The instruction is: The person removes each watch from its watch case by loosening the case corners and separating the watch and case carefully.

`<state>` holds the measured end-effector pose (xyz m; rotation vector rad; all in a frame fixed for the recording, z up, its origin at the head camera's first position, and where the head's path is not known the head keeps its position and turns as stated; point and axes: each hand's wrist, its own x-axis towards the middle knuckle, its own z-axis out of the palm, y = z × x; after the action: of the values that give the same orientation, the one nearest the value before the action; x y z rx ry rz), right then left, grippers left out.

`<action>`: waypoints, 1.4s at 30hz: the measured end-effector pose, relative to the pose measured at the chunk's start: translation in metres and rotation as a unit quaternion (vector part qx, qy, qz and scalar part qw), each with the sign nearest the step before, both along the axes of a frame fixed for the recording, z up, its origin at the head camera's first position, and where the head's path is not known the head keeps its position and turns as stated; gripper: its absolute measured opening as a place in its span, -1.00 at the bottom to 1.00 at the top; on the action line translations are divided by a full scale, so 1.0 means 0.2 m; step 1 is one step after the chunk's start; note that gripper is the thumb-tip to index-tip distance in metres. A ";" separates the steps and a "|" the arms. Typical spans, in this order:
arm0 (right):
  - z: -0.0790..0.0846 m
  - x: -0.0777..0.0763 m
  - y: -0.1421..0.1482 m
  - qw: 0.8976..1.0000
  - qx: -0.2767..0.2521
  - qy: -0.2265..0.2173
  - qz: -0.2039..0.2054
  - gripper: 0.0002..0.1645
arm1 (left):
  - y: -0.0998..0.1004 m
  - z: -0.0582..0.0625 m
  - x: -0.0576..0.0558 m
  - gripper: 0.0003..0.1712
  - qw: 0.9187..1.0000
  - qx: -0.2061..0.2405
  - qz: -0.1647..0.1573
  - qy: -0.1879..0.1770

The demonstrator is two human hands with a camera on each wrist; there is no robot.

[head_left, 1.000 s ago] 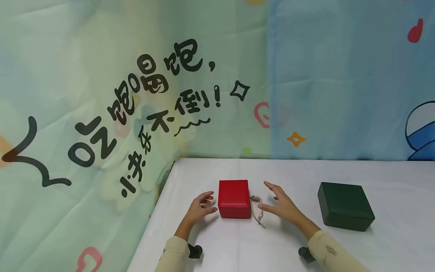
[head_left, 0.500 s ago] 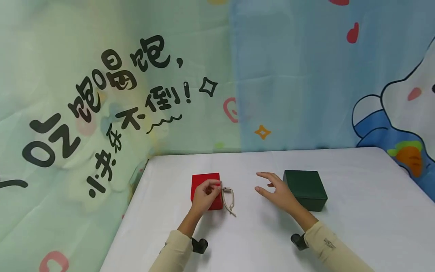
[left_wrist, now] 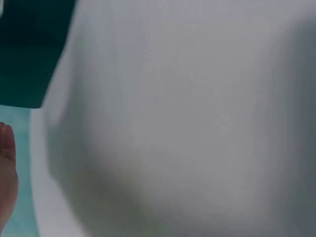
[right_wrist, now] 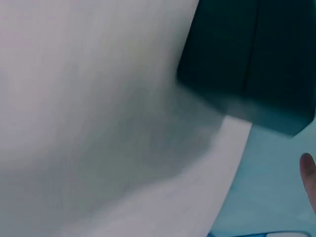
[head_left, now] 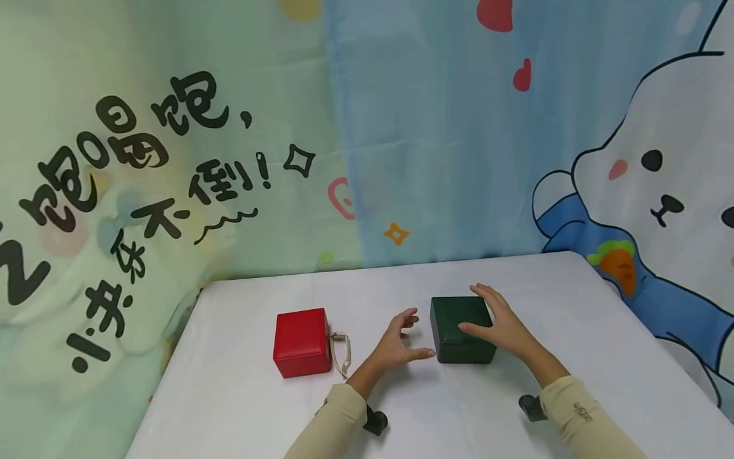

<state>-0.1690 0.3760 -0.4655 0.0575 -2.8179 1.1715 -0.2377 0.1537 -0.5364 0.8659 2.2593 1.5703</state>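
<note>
Green box (head_left: 459, 325): near face toward person's sleeves (head_left: 329, 421), long axis unclear.

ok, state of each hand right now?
Left hand: open, holding nothing, beside the dark green rectangular box.
Right hand: open, at its right side; contact unclear.
</note>
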 end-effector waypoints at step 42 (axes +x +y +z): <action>-0.06 -0.06 0.09 0.978 0.188 -0.023 0.083 0.36 | 0.22 -0.08 -0.04 0.34 0.980 -0.194 -0.045 0.019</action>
<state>-0.1816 0.3939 -0.4775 0.2997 -3.0846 0.6536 -0.2448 0.1970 -0.5526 0.8767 2.3986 1.0284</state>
